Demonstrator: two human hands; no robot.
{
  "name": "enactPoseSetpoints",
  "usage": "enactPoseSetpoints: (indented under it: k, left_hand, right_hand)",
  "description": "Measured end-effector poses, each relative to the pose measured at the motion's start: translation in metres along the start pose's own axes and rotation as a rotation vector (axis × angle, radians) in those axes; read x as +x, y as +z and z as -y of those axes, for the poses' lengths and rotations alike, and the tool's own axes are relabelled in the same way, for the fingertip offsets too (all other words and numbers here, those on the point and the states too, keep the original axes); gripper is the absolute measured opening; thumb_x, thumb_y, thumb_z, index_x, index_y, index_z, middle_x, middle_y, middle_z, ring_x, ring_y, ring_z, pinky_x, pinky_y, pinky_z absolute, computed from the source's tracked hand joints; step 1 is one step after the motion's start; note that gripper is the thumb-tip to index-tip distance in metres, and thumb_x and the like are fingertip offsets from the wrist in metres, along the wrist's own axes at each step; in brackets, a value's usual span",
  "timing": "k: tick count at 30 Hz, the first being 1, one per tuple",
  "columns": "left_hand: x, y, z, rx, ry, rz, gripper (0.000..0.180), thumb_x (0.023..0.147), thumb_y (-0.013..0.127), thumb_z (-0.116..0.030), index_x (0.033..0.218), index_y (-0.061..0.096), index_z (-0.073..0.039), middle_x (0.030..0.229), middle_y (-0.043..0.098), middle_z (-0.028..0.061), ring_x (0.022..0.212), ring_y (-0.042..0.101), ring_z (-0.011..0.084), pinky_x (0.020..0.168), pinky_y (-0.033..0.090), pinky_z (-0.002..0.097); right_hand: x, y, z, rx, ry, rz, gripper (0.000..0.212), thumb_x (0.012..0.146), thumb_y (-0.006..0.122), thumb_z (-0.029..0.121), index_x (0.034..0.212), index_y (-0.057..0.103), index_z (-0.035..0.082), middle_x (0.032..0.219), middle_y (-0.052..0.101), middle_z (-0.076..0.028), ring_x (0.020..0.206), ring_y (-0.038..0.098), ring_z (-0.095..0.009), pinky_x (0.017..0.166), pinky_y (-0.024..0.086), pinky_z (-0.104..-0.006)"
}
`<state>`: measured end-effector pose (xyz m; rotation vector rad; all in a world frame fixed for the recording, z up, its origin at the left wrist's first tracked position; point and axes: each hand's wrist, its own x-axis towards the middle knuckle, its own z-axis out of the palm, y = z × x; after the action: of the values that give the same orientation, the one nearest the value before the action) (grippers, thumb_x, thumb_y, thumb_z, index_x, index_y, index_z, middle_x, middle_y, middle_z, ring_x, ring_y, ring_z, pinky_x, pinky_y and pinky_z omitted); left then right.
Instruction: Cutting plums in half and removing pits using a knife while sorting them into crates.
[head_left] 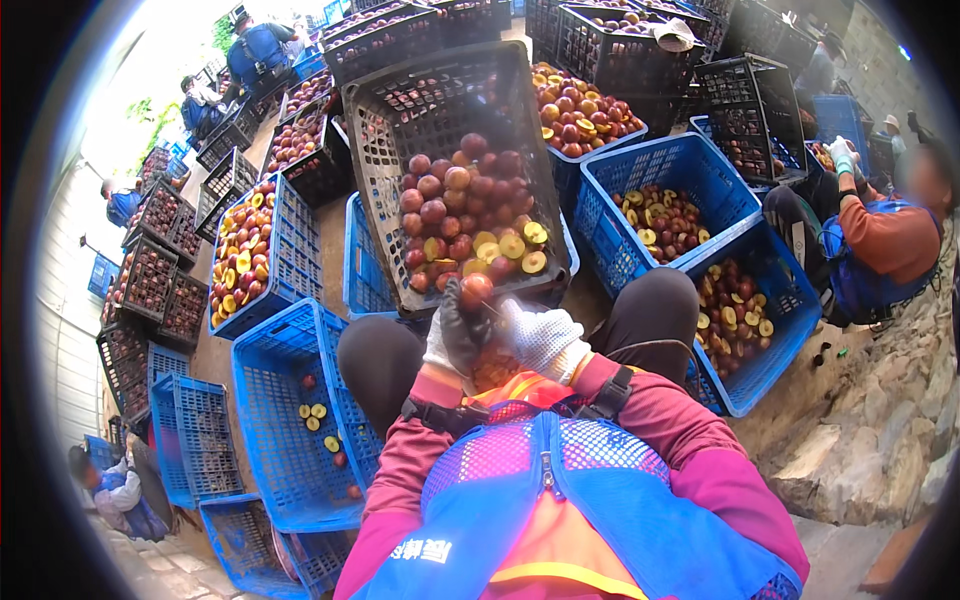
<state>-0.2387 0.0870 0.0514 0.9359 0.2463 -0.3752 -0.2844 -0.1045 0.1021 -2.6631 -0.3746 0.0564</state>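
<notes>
My left hand (457, 335), in a white glove with a dark palm, is closed around a reddish plum (476, 291). Close beside it, my right hand (543, 336) wears a white dotted glove with its fingers curled in; whatever it grips is blurred and I cannot make it out. Just beyond both hands a black crate (375, 130) is tilted toward me. Whole purple-red plums (455, 200) have rolled to its near side, and several cut halves (511, 246) with yellow flesh lie at its lower edge.
At my left stands a blue crate (265, 420) with a few halves inside. Blue crates of cut plums (660, 220) sit to the right, another (310, 250) at the left. Black crates (600, 50) are stacked behind. A co-worker (885, 240) sits at the right, beside a rough stone wall (880, 420).
</notes>
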Motion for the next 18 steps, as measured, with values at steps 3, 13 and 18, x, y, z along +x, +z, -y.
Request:
enactPoseSetpoints:
  k: [3, 13, 18]
  left_hand:
    - [-0.002, 0.005, -0.008, -0.202, -0.302, 0.135, 0.060, 0.109, 0.048, -0.076, 0.096, 0.061, -0.018, 0.059, 0.045, -0.0038, 0.043, 0.040, 0.0118, 0.043, 0.033, 0.0315]
    - [0.000, -0.001, 0.017, 0.037, 0.031, -0.018, 0.056, 0.110, 0.058, -0.065, 0.118, 0.070, -0.011, 0.097, 0.071, 0.0022, 0.081, 0.067, 0.0222, 0.072, 0.055, 0.0395]
    - [0.038, -0.033, 0.058, 0.529, 0.335, -0.088, 0.047, 0.111, 0.060, -0.058, 0.115, 0.069, -0.012, 0.099, 0.072, 0.0085, 0.086, 0.068, 0.0285, 0.081, 0.056, 0.0435]
  right_hand:
    - [-0.001, 0.010, -0.010, 0.011, -0.026, -0.021, 0.023, 0.108, 0.061, 0.031, 0.116, 0.067, 0.010, 0.095, 0.079, -0.019, 0.080, 0.077, -0.046, 0.068, 0.060, -0.0584]
    - [-0.006, 0.033, -0.024, 0.086, -0.096, -0.070, 0.028, 0.108, 0.061, 0.033, 0.127, 0.061, 0.013, 0.088, 0.077, -0.020, 0.073, 0.076, -0.046, 0.063, 0.059, -0.0591]
    - [-0.020, 0.014, -0.009, 0.090, -0.010, 0.028, 0.038, 0.108, 0.057, 0.039, 0.138, 0.058, 0.015, 0.092, 0.079, -0.021, 0.077, 0.077, -0.049, 0.067, 0.060, -0.0617]
